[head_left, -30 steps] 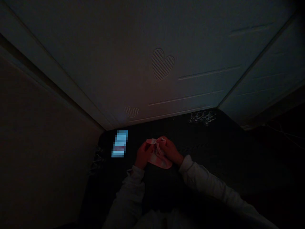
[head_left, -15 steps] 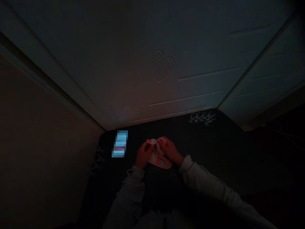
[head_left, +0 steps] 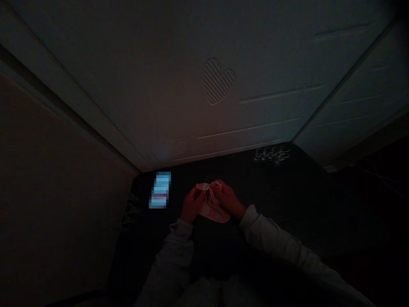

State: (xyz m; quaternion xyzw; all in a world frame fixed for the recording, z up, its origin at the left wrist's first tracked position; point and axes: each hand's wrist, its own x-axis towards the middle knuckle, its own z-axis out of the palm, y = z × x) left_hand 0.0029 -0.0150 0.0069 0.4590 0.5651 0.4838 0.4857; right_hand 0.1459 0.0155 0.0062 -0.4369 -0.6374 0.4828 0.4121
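Observation:
A pink-and-white patterned cloth [head_left: 213, 213] is bunched between my two hands, its lower part hanging or lying over the dark tabletop. My left hand [head_left: 192, 204] grips its left side with the fingers curled in. From the right, my right hand [head_left: 229, 198] is closed around the upper folds. Whether anything is wrapped inside the cloth is hidden by the folds and the dim light.
Several small stemmed glasses [head_left: 271, 154] stand at the back right of the dark table [head_left: 287, 192]. More glassware [head_left: 129, 213] is faintly visible along the left edge. A lit, pixelated screen [head_left: 160, 190] lies left of my hands. Behind rises a pale panel [head_left: 143, 85] with embossed hearts.
Both hands keep the same hold on the cloth. The view has tilted slightly, so the table and hands sit a little higher in it, and the light on the panel looks less blue.

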